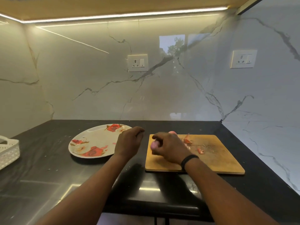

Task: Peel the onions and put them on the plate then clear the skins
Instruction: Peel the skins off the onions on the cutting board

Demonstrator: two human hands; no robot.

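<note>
Task early-to-mid: right hand point(168, 147) grip curled round small pinkish peeled onion point(153, 144) over wooden cutting board point(215, 158), left hand point(129, 141) loosely curled, apparently empty; rose-patterned white plate point(90, 140) left bears no onions, reddish skin scraps point(188, 141) uncleared.

Both forearms were bare up to the frame edge, no sleeves visible. Left hand point(128, 143) wore nothing: no ring, watch or glove that could be made out. Right hand point(170, 149) was also ungloved. Only item worn was a plain black band point(188, 160) round the right wrist, narrow, smooth, no visible face or buckle. Fingernail detail was too blurred to tell.
</note>
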